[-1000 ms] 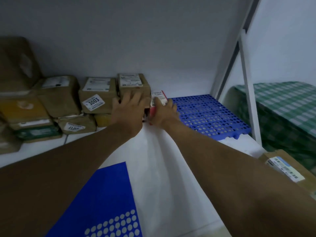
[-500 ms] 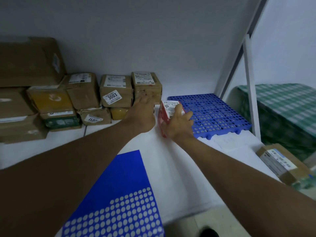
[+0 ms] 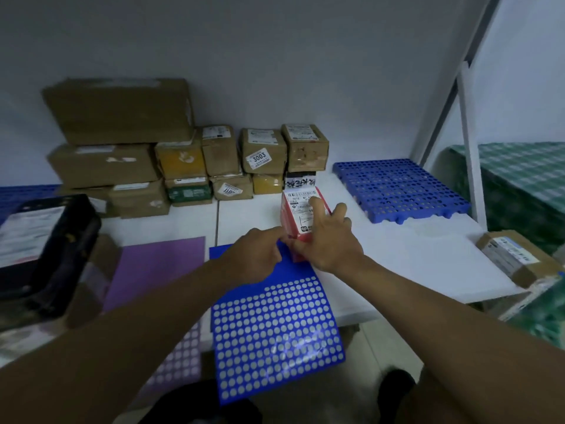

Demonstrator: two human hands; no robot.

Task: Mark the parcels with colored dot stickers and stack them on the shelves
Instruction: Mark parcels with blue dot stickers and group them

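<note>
Parcel in hand: small red parcel [image 3: 301, 218] with a white printed label, stood near upright at the far end of the blue sticker sheet [image 3: 275, 332], in front of the stacked parcels.
Right hand [image 3: 328, 240]: curled round the red parcel's right side, one finger laid on the label.
Left hand [image 3: 256, 255]: fingers curled, fingertips at the parcel's lower left corner; whether they pinched anything could not be told.
Sticker sheets: blue sheet of dots on the white surface [image 3: 412, 255]; purple sticker sheet [image 3: 159, 267] just left of it.
Stacked parcels [image 3: 189, 163]: brown cardboard boxes against the back wall, one labelled 3003.
Pallet: blue perforated pallet [image 3: 397, 191] right of the stack.
Other: labelled brown box [image 3: 516, 258] at the surface's right edge; dark item [image 3: 46, 252] at left.
</note>
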